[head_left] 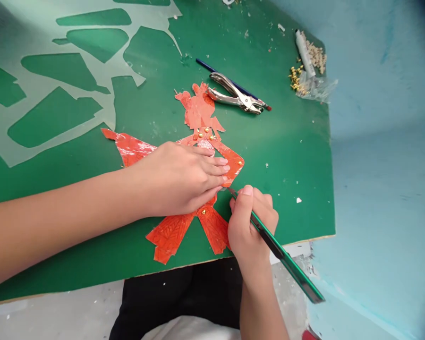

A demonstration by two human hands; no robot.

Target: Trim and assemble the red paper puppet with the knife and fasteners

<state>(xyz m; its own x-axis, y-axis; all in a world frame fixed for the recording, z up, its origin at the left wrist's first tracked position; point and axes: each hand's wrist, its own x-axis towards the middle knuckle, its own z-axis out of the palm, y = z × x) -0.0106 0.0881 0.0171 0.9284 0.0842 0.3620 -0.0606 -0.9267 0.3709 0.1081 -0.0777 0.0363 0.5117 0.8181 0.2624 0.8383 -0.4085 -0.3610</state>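
Observation:
An orange-red jointed paper puppet (212, 229) lies on the green table, its parts joined by brass fasteners. My left hand (184, 177) rests flat across the puppet's middle, fingers stretched out, hiding much of the body. In my right hand (253, 219) is a green craft knife (290, 264), gripped like a pen. The blade tip meets or nearly meets the lower edge of the puppet's bent right-side arm (233, 163), just beyond my left fingertips.
A silver hole punch (239, 100) touches or lies close to the puppet's head, over a blue pencil (207, 65). A translucent cut-out sheet (106, 101) spreads at upper left. Brass fasteners (296, 81), a white tube (304, 54) and beige bits (316, 56) sit near the light-blue wall (382, 156).

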